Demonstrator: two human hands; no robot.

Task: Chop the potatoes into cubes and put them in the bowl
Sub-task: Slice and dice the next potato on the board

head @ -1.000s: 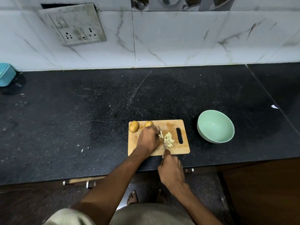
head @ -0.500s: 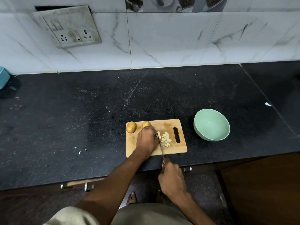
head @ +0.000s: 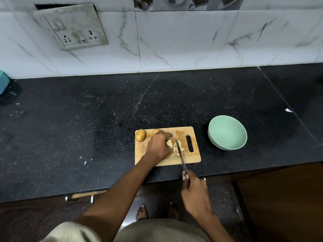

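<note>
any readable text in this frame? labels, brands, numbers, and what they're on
None readable.
Switch and socket plate on the wall: no legible marking, surface grimy.
Cutting board, green bowl, knife: no print or brand visible.
Patterned tile strip along the top edge: pictures only, cropped, no lettering.
Blue object at the left edge: mostly out of frame, no text seen.

Bare black counter (head: 87,130) left of the cutting board (head: 192,158); green bowl (head: 227,132) just right of it.
</note>
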